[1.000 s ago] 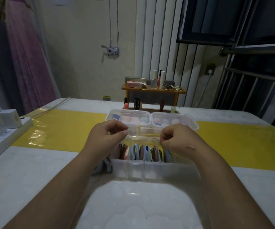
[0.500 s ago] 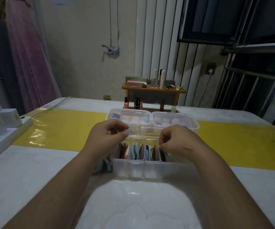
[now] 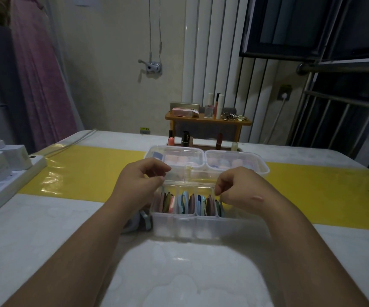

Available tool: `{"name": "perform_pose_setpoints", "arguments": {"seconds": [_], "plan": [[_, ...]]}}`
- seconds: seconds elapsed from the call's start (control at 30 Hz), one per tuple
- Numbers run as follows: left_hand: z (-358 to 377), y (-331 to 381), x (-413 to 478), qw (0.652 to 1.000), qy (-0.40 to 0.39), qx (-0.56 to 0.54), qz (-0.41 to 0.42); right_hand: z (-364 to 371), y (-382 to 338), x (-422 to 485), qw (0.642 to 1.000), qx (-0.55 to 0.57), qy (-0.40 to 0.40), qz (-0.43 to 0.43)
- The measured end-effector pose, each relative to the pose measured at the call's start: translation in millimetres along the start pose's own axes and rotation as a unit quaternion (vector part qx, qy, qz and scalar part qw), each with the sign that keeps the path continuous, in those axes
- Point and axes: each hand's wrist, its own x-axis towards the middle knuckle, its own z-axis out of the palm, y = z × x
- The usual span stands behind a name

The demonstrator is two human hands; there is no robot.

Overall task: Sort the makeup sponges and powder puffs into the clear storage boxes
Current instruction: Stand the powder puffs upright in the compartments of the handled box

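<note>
Head view: left hand (image 3: 139, 185) and right hand (image 3: 239, 189) hover with fingers curled; whether they pinch anything cannot be told. Between and just below them, powder puffs (image 3: 191, 203) stand on edge inside the clear box (image 3: 185, 227).

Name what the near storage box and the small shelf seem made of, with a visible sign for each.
Near storage box: clear, slightly frosted plastic; its dividers show through the front wall. Small shelf: probably wood, smooth orange-brown finish; grain too dim to see.
</note>
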Motion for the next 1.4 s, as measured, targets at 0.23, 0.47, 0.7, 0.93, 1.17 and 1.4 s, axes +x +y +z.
{"name": "perform_pose_setpoints", "arguments": {"seconds": [0.23, 0.47, 0.7, 0.93, 1.17, 1.4], "plan": [[-9, -1, 6, 0.995, 0.046, -0.017, -0.082, 2, 2, 1, 0.997, 0.031, 0.057, -0.034], [-14, -21, 15, 0.982, 0.051, 0.134, -0.127, 10, 1, 3, 0.991, 0.060, 0.081, -0.092], [-12, -30, 15, 0.913, -0.005, 0.400, -0.082, 16, -2, 2, 0.990, 0.065, 0.070, -0.102], [-10, -26, 14, 0.941, 0.003, 0.327, -0.090, 16, -4, 2, 0.990, 0.060, 0.063, -0.109], [-12, -27, 15, 0.964, 0.032, 0.240, -0.109, 18, -4, 3, 0.990, 0.066, 0.061, -0.111], [-13, -27, 14, 0.973, 0.078, 0.193, -0.102, 18, -1, 5, 0.990, 0.057, 0.068, -0.107]]}}
